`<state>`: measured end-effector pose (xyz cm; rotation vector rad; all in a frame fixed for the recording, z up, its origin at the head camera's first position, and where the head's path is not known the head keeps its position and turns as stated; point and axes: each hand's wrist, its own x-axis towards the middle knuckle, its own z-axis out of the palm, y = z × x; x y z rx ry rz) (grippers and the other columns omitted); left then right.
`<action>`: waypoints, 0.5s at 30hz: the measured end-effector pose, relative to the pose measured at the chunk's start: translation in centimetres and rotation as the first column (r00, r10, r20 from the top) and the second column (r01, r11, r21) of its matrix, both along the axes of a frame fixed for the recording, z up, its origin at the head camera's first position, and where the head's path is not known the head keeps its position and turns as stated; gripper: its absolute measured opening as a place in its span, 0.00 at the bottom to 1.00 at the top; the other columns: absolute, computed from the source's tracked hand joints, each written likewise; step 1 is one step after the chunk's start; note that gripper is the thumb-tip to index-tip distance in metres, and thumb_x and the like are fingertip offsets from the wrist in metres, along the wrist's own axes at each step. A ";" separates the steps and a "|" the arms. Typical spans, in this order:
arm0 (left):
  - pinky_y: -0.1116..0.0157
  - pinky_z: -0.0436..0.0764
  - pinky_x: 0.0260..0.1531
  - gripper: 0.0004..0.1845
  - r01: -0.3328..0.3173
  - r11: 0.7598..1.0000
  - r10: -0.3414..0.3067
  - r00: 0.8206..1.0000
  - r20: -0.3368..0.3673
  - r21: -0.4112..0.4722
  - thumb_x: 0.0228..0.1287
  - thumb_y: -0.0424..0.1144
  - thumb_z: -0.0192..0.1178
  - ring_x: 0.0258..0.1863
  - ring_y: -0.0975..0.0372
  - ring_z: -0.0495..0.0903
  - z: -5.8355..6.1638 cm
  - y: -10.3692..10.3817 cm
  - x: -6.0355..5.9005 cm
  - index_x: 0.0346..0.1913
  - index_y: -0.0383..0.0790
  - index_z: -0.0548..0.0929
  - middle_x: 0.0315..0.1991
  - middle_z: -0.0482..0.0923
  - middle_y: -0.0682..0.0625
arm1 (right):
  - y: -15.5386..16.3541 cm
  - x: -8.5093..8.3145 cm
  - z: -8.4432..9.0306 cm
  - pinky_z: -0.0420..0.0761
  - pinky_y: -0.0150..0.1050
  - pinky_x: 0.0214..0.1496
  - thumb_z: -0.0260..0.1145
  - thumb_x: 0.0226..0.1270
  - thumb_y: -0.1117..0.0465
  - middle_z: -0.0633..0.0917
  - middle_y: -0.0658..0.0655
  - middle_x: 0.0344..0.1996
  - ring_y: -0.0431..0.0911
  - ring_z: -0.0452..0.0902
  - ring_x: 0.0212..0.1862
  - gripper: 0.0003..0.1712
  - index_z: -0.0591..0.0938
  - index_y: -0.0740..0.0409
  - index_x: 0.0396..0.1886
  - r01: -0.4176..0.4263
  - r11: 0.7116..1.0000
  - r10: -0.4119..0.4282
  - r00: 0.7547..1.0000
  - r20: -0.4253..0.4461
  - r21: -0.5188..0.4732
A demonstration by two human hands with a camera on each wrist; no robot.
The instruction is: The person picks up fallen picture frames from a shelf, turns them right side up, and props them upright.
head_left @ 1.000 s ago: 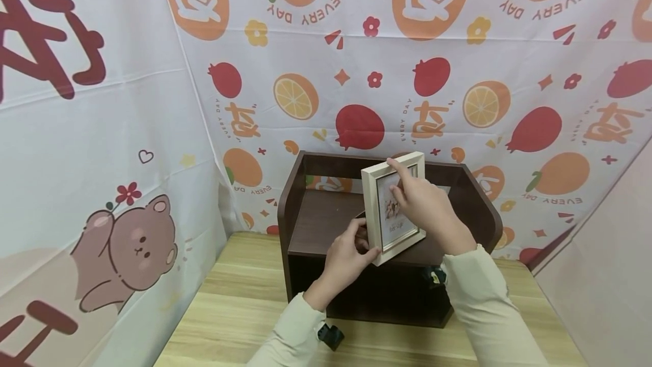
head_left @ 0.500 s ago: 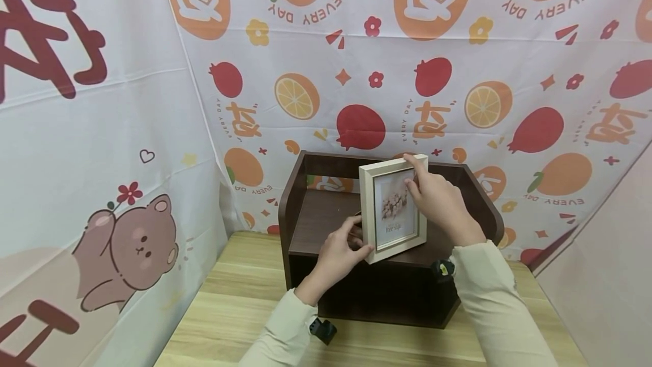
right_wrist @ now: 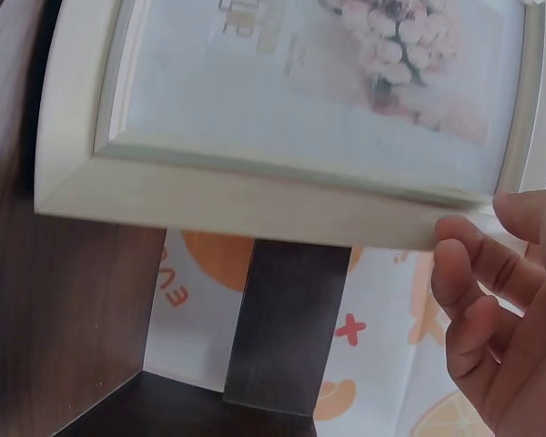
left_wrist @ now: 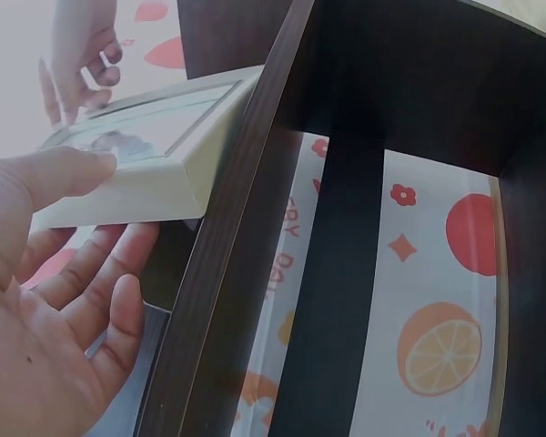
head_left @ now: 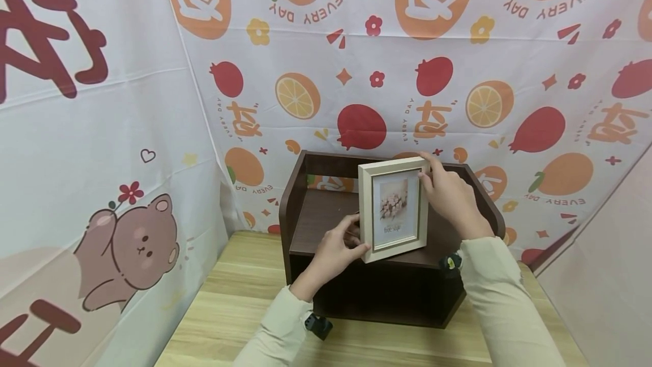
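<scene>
A cream picture frame [head_left: 394, 208] with a pink-flower print stands nearly upright, turned slightly, over the front of a dark brown desk shelf [head_left: 326, 217]. My left hand [head_left: 333, 249] holds its lower left corner. In the left wrist view the left thumb [left_wrist: 73, 173] lies on the front of the frame [left_wrist: 168, 187] and the fingers are beneath it. My right hand [head_left: 452, 197] pinches the upper right corner, with the thumb near the inner rim in the right wrist view. Whether the frame's bottom edge rests on the board, I cannot tell.
The shelf stands on a light wooden table [head_left: 239, 287], with raised side panels, a back rail and a dark open compartment [head_left: 377, 293] below. Fruit-print cloth [head_left: 305, 44] hangs close behind. A white cloth with a bear [head_left: 137, 248] hangs at the left.
The picture frame has turned to face me more squarely. My right hand has slid right along its top to the upper right corner. The left hand has shifted slightly left with the lower corner.
</scene>
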<state>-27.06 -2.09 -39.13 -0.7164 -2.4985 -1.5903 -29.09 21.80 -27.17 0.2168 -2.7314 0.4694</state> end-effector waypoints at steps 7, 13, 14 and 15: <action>0.68 0.79 0.33 0.30 0.021 1.000 -0.021 0.999 0.025 0.004 0.61 0.36 0.66 0.39 0.58 0.82 0.0 -0.5 -0.7 0.66 0.42 0.70 0.44 0.81 0.45 | 0.4 0.0 -0.1 0.56 0.35 0.14 0.48 0.78 0.52 0.66 0.52 0.08 0.44 0.57 0.10 0.27 0.60 0.49 0.73 -0.009 1.000 0.010 1.000 -0.025 0.019; 0.65 0.80 0.37 0.31 0.035 0.999 -0.035 0.999 0.036 0.010 0.61 0.36 0.66 0.39 0.58 0.81 -0.1 -1.1 -1.2 0.67 0.41 0.69 0.45 0.81 0.44 | 0.5 0.0 -0.4 0.56 0.35 0.13 0.47 0.78 0.49 0.66 0.52 0.07 0.44 0.57 0.10 0.28 0.60 0.48 0.73 -0.009 1.000 0.010 0.999 -0.038 0.024; 0.65 0.80 0.37 0.31 0.036 0.999 -0.036 0.999 0.039 0.009 0.61 0.36 0.65 0.40 0.58 0.81 -0.1 -1.2 -1.2 0.67 0.41 0.69 0.45 0.81 0.44 | 0.5 0.1 -0.5 0.56 0.35 0.13 0.47 0.78 0.49 0.66 0.52 0.07 0.44 0.57 0.09 0.28 0.60 0.47 0.73 -0.008 1.000 0.009 0.999 -0.042 0.023; 0.64 0.80 0.38 0.31 0.036 0.999 -0.037 0.998 0.043 0.008 0.62 0.36 0.65 0.40 0.58 0.81 -0.1 -1.3 -1.3 0.68 0.41 0.68 0.45 0.81 0.44 | 0.5 0.1 -0.6 0.56 0.35 0.13 0.47 0.78 0.49 0.66 0.52 0.07 0.44 0.57 0.09 0.27 0.60 0.47 0.73 -0.009 1.000 0.010 0.999 -0.046 0.021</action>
